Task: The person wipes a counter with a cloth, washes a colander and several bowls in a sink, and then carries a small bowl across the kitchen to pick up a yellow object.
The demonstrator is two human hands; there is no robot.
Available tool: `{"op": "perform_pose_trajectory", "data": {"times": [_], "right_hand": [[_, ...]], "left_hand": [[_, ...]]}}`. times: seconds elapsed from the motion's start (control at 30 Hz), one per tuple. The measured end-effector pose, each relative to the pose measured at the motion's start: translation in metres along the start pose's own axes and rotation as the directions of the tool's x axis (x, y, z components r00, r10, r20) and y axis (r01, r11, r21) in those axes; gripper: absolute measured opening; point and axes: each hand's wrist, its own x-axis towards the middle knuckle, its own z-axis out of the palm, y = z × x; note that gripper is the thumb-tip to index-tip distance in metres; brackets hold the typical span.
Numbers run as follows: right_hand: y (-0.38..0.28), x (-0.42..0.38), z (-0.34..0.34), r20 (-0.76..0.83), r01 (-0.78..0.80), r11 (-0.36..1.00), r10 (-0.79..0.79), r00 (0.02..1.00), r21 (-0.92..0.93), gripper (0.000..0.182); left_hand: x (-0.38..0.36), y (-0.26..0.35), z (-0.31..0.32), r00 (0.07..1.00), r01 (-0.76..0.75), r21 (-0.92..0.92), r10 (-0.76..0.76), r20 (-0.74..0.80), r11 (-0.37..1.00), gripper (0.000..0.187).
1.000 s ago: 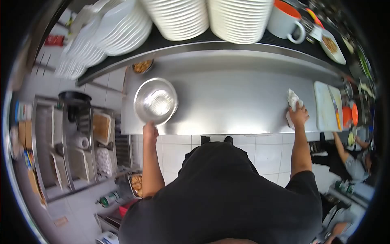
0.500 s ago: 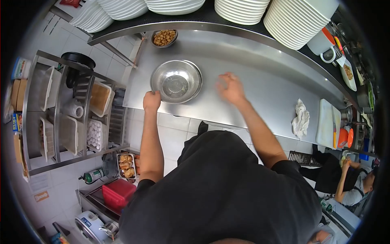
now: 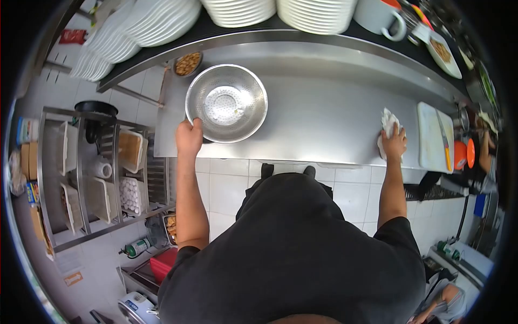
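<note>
Left grip (image 3: 189, 137) pinching colander (image 3: 226, 102) by its near rim. One-sided hold: could tip, clip small bowl (image 3: 188, 63) of brown pieces beyond. Right grip (image 3: 394, 143) closed over white cloth (image 3: 389, 121) on bench (image 3: 313, 113); overshooting rightward could bump cutting board (image 3: 430, 144), shift knife (image 3: 444, 141).

A commercial kitchen: stacks of white plates (image 3: 162, 24) line a shelf (image 3: 270, 35) above a long steel worktop (image 3: 324, 116), where there are a colander (image 3: 226, 102), a cutting board (image 3: 430, 135) and a knife (image 3: 447, 155); a metal rack (image 3: 86, 239) with tubs (image 3: 101, 198) and many eggs (image 3: 129, 195) stands nearby on tiled floor (image 3: 226, 183).
</note>
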Motion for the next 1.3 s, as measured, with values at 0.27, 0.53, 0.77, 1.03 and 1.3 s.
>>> {"op": "perform_pose_trajectory", "data": {"times": [0.27, 0.53, 0.77, 1.03, 1.3], "right_hand": [[0.039, 0.029, 0.004, 0.014, -0.091, 0.867, 0.097, 0.995, 0.49, 0.06], [-0.137, -0.021, -0.115, -0.224, 0.497, 0.454, -0.531, 0.817, 0.739, 0.055], [-0.213, -0.084, -0.135, -0.154, 0.768, 0.238, -0.904, 0.399, 0.594, 0.043], [-0.215, -0.052, -0.129, -0.012, 0.915, 0.4, -0.916, 0.401, 0.048, 0.031], [-0.223, -0.075, -0.121, -0.245, 0.976, 0.215, -0.945, 0.214, 0.026, 0.03]], "left_hand": [[-0.036, 0.089, 0.116, 0.976, -0.007, 0.028, 0.001, 0.219, 1.0, 0.044], [-0.085, 0.184, 0.172, 0.91, -0.25, 0.224, 0.149, 0.388, 0.942, 0.045], [-0.075, 0.19, 0.159, 0.927, -0.286, 0.19, 0.221, 0.303, 0.939, 0.041], [-0.08, 0.156, 0.145, 0.926, -0.221, 0.318, 0.097, 0.364, 0.922, 0.04], [-0.064, 0.176, 0.129, 0.91, -0.308, 0.235, 0.214, 0.355, 0.922, 0.044]]}}
